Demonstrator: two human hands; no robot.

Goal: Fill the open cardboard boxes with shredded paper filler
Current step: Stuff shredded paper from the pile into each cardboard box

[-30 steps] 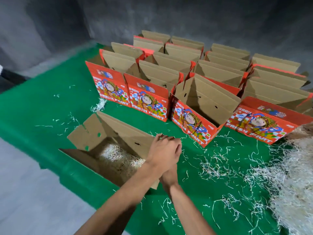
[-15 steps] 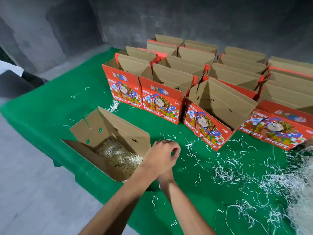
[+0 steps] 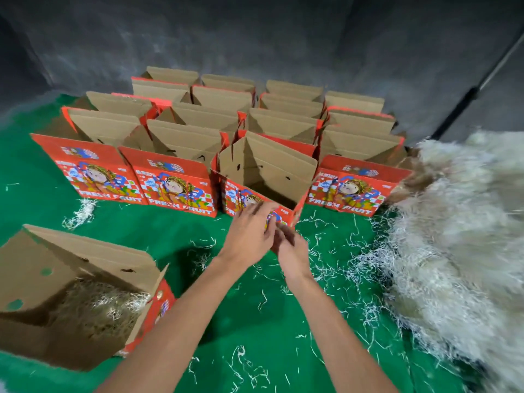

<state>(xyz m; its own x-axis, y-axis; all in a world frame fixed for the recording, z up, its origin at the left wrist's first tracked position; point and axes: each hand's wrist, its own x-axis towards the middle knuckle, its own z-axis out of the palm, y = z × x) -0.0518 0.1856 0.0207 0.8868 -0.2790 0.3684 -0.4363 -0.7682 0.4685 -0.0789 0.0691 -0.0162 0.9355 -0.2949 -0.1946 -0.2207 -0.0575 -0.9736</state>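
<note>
One box done, by the look of it: filled box (image 3: 82, 296) at near left on the green worktop (image 3: 175, 239), flaps up, shredded paper (image 3: 113, 304) lying in its bottom. Many left: rows of red boxes (image 3: 175, 182) standing open at the back, none showing filler as far as can be seen, though most interiors hidden by flaps. Next one apparently the empty box (image 3: 266, 177) in the front row, turned a little askew, bare cardboard floor visible inside. Supply heaped as a big pile (image 3: 459, 228) at right, loose strands scattered over the cloth between pile and boxes. Early in the task, judged from that count.

Left hand (image 3: 249, 234) and right hand (image 3: 292, 248) close together just before the empty box's near wall, fingers blurred; grip of both loosely spread and holding nothing, contact with the box not certain.

Against half a second ago: hands then pressed together beside the filled box's right edge, now away from it and forward at the empty box. View swung right, filled box now at the frame's left edge, far more of the pile showing.
</note>
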